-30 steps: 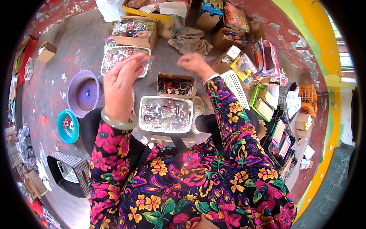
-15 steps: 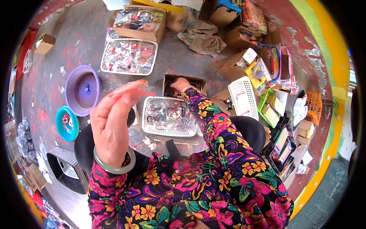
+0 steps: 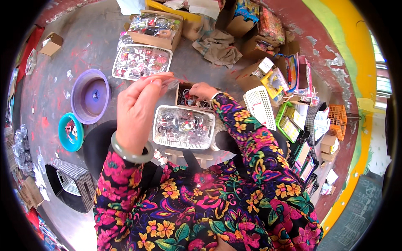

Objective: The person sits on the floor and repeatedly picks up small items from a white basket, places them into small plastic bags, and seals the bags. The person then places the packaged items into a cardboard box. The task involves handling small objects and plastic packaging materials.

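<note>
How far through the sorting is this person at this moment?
Partly through, it seems. Done: the white basket on the lap already holds many small packets. In hand: the left hand lifts a clear packet; the right hand reaches into the small brown box. Left: that box still holds items.

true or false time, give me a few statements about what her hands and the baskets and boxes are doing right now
1. The right hand reaches into a small brown box of dark bits. True.
2. The left hand lies flat on the floor. False: it is raised, fingers pinching a small clear wrapper.
3. A white basket of small wrapped items sits just in front of the person. True.
4. The purple bowl is stacked inside the teal bowl. False: they sit side by side on the floor.
5. The left wrist is bare. False: it wears a pale green bangle.
</note>
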Available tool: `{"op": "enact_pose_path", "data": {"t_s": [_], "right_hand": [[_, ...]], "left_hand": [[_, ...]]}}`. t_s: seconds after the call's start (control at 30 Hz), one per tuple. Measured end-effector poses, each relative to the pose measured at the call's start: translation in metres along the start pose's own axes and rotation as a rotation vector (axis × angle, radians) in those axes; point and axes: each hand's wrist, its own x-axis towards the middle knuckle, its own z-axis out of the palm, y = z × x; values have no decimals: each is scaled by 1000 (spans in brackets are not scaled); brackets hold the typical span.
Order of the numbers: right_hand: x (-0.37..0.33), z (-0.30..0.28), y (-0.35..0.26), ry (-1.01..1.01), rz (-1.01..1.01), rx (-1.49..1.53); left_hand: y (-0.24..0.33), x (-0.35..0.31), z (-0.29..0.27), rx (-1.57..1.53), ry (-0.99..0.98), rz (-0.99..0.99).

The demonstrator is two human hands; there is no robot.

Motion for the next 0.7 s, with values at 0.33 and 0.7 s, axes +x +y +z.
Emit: {"op": "enact_pose_path", "data": {"t_s": [0.33, 0.7], "right_hand": [[-184, -76, -106, 14, -198, 1011], [-210, -61, -136, 197, -552, 927]], "left_hand": [[-41, 22, 0, -175, 12, -196], [-69, 34, 24, 51, -99, -344]]}}
